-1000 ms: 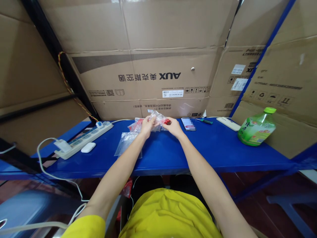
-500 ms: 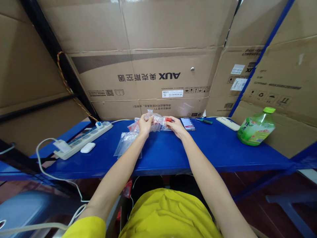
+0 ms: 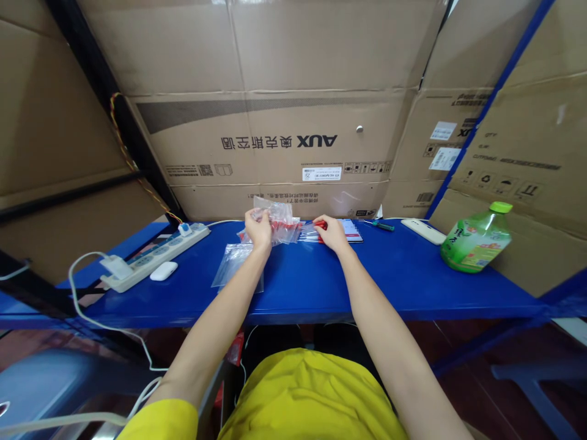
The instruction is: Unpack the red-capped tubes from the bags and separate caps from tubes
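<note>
My left hand [image 3: 258, 227] pinches a small clear plastic bag [image 3: 275, 211] and holds it up above a pile of clear bags with red parts [image 3: 280, 231] on the blue shelf [image 3: 321, 281]. My right hand [image 3: 331, 233] rests on the shelf to the right of the pile, fingers closed on a small red part [image 3: 321, 225]. More flat empty clear bags [image 3: 233, 263] lie just left of my left forearm.
A white power strip [image 3: 151, 255] with a plug and cable, and a white earbud case [image 3: 163, 271], sit at the left. A phone [image 3: 352, 230], a small screwdriver [image 3: 380, 225], a white remote-like bar [image 3: 422, 231] and a green bottle [image 3: 476, 238] lie to the right. Cardboard boxes wall the back.
My hands have separated: the left moved left and lifted one clear bag, the right moved right and down to the shelf with the red part.
</note>
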Motion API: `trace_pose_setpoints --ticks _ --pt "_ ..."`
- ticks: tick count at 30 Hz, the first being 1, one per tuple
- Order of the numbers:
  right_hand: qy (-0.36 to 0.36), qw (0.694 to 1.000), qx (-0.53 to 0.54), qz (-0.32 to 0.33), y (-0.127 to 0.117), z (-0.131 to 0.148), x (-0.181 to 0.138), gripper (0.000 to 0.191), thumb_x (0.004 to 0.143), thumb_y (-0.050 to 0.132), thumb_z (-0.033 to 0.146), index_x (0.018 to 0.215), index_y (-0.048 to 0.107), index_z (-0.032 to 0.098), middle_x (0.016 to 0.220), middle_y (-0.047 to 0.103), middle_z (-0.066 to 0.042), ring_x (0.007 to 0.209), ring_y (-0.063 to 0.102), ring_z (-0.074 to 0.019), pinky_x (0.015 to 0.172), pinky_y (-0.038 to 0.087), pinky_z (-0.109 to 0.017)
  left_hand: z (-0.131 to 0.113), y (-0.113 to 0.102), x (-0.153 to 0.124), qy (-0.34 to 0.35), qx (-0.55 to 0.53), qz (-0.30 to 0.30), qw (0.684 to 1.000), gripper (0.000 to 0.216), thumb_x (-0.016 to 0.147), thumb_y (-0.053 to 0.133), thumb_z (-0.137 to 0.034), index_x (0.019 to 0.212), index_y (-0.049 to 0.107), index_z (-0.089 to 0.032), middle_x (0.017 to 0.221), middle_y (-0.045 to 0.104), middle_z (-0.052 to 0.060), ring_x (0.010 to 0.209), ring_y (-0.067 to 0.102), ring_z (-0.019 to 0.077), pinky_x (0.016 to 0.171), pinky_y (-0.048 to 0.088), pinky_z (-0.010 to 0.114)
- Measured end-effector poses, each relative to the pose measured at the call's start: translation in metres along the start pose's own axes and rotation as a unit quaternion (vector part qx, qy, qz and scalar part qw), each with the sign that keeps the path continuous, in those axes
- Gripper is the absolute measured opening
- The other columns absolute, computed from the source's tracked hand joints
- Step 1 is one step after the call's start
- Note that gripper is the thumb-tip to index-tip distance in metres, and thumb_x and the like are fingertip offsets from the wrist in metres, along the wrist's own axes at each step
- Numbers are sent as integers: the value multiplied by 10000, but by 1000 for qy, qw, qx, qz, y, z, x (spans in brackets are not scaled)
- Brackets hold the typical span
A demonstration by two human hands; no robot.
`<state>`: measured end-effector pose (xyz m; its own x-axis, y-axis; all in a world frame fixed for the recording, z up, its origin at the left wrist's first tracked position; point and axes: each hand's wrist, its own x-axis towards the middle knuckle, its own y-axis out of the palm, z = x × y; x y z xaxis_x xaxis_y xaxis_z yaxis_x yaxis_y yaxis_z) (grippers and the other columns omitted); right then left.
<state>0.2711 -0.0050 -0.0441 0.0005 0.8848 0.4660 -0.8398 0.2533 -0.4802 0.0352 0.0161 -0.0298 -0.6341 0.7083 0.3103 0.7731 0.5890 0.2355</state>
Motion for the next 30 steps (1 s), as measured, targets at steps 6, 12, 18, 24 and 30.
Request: trace_pose_setpoints --ticks 6,12,18,24,30 --pt "-45 985 -164 27 2 5 -6 181 900 667 177 1034 762 251 1048 768 -52 1105 588 -266 997 442 -428 -3 2 -8 6 8 9 1000 304 831 765 -215 1103 629 -207 948 710 30 812 713 154 827 577 299" --pt "-15 977 -214 1 1 9 -10 128 918 693 237 1012 769 280 1325 677 -58 1226 499 -296 973 374 -442 -6 4 -12 -16 -22 32 999 303 805 766 -184 1081 643 -190 896 702 25 776 700 149 785 586 281" --pt "18 978 -207 -1 4 10 -12 187 954 658 282 1126 732 275 1173 736 -55 1214 516 -285 969 351 -428 -15 7 -19 -89 -87 66 990 311 806 730 -139 1097 626 -169 823 688 16 616 660 125 648 592 274" --pt "0 976 -217 -24 -2 24 -14 158 963 637 332 1007 764 248 1205 720 -85 1252 485 -297 976 355 -424 -20 7 -23 -144 -105 71 981 284 808 730 -114 1061 610 -162 823 698 19 590 662 108 643 587 259" --pt "-123 955 -244 116 13 64 -30 313 988 623 526 973 758 243 931 751 -61 1007 610 -245 956 350 -374 -18 7 -21 -124 -101 59 985 280 780 750 -131 1011 594 -169 799 674 3 594 659 109 656 584 265"
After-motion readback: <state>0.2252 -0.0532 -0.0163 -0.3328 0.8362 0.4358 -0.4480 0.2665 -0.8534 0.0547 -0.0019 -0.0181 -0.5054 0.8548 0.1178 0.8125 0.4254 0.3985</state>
